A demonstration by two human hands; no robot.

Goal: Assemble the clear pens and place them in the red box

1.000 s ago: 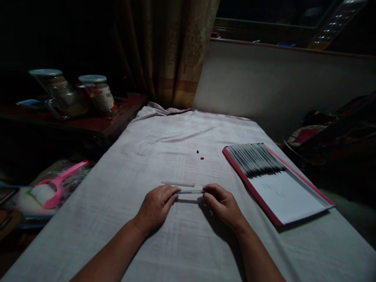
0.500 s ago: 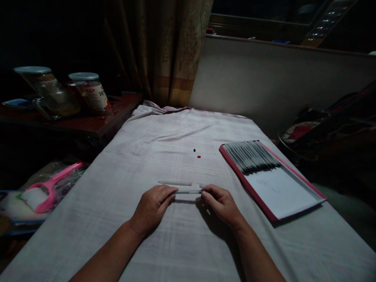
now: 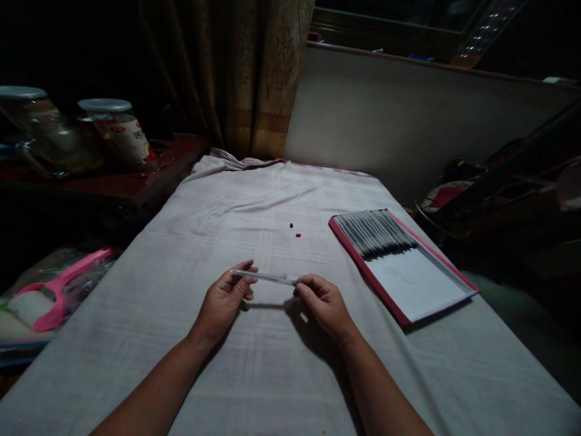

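Observation:
A slim clear pen (image 3: 275, 279) is held level above the cloth, its right end pinched between the thumb and fingers of my right hand (image 3: 324, 301). My left hand (image 3: 222, 303) has its fingers apart around the pen's left end; the pen passes between thumb and index finger. Just behind it, partly covered, a clear pen barrel (image 3: 280, 275) appears to lie on the cloth. Farther off are a tiny black piece (image 3: 291, 225) and a tiny red piece (image 3: 298, 235). To the right, a shallow red-edged box (image 3: 370, 278) contains a row of clear, dark-tipped pens (image 3: 376, 233).
A pale checked cloth (image 3: 281, 375) covers the surface. On the left, a dark red side table (image 3: 136, 184) bears a lidded jar (image 3: 120, 133) and a glass jug (image 3: 59, 148). A pink-handled item (image 3: 63, 287) lies lower left. A curtain (image 3: 261, 91) hangs at the back.
My left fingers have loosened from their pinch and spread apart. The pen is raised and now slants slightly, left end higher. The view has shifted a little to the right.

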